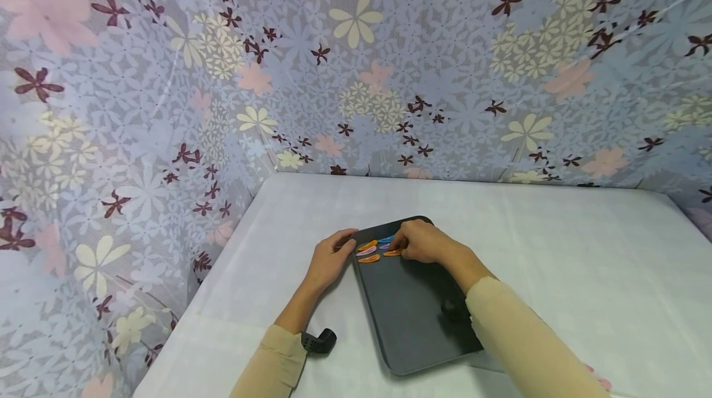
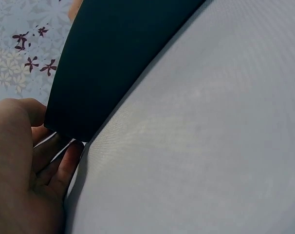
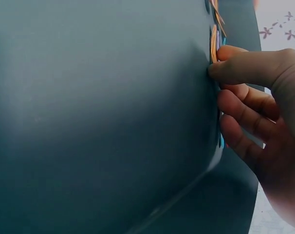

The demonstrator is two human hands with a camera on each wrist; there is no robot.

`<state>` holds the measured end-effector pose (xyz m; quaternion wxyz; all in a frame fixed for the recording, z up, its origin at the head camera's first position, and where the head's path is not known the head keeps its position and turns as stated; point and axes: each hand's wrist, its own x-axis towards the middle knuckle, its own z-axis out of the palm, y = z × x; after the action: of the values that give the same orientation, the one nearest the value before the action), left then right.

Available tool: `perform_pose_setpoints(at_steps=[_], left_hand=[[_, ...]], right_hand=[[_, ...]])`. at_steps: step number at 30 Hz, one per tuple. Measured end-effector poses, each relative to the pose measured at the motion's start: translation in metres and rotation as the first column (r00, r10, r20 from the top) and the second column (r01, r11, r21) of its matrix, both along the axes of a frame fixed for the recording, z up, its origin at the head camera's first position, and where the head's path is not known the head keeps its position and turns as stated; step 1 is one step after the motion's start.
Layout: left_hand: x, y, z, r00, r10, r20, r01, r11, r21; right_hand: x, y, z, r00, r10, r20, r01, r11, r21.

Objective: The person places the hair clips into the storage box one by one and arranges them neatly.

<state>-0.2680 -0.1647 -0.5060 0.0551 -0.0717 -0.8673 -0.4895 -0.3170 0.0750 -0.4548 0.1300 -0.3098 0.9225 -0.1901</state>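
A dark grey tray [image 1: 414, 311] lies on the table with several snap hair clips at its far end. In the head view an orange hair clip [image 1: 369, 258], a pink-purple hair clip [image 1: 367, 251] and another orange hair clip [image 1: 368, 245] form a column at the left. Beside them is a blue hair clip [image 1: 385, 240]. My right hand [image 1: 424, 241] reaches in and pinches an orange hair clip [image 3: 214, 44] low against the tray floor. At the far left corner, my left hand [image 1: 328, 260] holds the tray's edge, fingers against the outer wall [image 2: 84, 97].
A white cloth covers the table [image 1: 584, 249], and a floral curtain [image 1: 356, 76] hangs behind and to the left. Pink items [image 1: 601, 381] show partly past the right sleeve. A black wrist device [image 1: 319, 341] sits at the left cuff.
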Motion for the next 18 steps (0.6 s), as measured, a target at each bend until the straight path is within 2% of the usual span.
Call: perform_pose_setpoints(at_steps=[10, 18], left_hand=[[0.0002, -0.0003, -0.0021, 1.0, 0.001, -0.029, -0.001, 1.0, -0.011], [-0.0001, -0.001, -0.0025, 0.999, -0.008, -0.036, 0.008, 1.0, -0.012]], right_hand=[[0.0021, 0.0004, -0.0026, 0.999, 0.021, -0.029, -0.023, 0.999, -0.044], [0.0021, -0.0006, -0.0017, 0.999, 0.027, -0.035, -0.029, 0.999, -0.042]])
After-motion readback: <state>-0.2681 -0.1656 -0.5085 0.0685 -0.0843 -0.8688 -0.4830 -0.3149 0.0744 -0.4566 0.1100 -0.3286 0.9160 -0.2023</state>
